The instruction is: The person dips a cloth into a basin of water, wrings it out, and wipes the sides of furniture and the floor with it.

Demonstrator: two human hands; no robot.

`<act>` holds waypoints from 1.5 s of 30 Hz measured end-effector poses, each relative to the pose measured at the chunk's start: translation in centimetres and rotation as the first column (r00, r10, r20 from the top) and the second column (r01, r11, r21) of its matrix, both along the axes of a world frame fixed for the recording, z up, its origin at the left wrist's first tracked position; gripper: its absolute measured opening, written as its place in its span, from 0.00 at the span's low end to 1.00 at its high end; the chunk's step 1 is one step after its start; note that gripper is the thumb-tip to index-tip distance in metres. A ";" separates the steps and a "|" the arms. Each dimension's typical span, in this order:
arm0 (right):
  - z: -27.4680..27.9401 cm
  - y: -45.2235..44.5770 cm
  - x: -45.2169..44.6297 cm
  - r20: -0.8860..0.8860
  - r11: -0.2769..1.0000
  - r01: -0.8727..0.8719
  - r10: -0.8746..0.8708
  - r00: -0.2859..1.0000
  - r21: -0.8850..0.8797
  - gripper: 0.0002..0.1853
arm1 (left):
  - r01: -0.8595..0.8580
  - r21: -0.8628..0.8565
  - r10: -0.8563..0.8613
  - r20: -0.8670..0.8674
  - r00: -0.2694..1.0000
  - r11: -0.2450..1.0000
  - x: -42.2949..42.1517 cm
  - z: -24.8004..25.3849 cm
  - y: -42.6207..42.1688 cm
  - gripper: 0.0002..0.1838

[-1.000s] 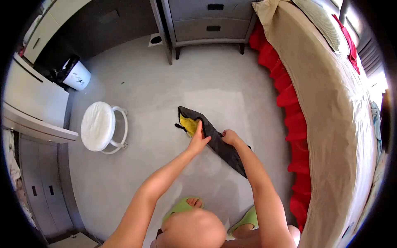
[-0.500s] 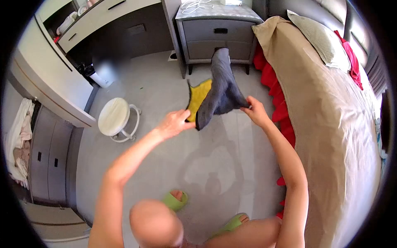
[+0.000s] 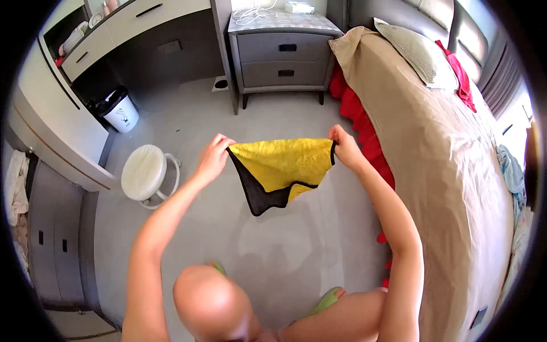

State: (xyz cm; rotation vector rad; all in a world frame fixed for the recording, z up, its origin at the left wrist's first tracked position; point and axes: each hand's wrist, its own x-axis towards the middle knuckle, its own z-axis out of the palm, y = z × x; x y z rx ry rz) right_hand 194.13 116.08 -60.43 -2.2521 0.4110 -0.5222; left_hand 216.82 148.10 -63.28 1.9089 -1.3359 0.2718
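A two-sided cloth (image 3: 279,165), yellow on one face and dark grey on the other with a black border, hangs stretched between my hands above the floor. My left hand (image 3: 213,157) pinches its upper left corner. At the upper right corner, my right hand (image 3: 345,147) is closed on the edge. The yellow face is mostly toward me, and the lower left part folds over to show the dark side. Both arms reach forward past my bent knees.
To the left stands a round white stool (image 3: 144,172), with a white bin (image 3: 121,114) behind it. A grey nightstand (image 3: 285,57) is straight ahead. Along the right runs a bed with a beige cover (image 3: 444,171) and a red skirt (image 3: 356,108). Green slippers (image 3: 326,302) are below.
The cloth has gone from flung up and bunched, mostly dark side showing, to hanging spread with its yellow face showing. My left hand has moved left and slightly up. The view has shifted slightly.
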 end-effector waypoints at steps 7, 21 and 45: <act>1.4 6.4 5.3 -0.179 0.958 -0.200 0.238 0.955 0.207 0.09 | -0.079 0.300 0.205 -0.416 0.886 0.951 6.9 -4.9 6.1 0.14; 8.5 18.3 22.5 -0.070 0.947 -0.321 0.320 0.945 -0.009 0.14 | -0.512 0.813 0.623 0.253 0.740 0.277 19.8 -3.7 23.3 0.38; 1.3 26.4 39.6 0.133 0.299 -0.701 0.862 0.490 0.647 0.13 | -0.378 0.252 0.337 0.190 0.922 0.891 19.8 -5.0 23.9 0.17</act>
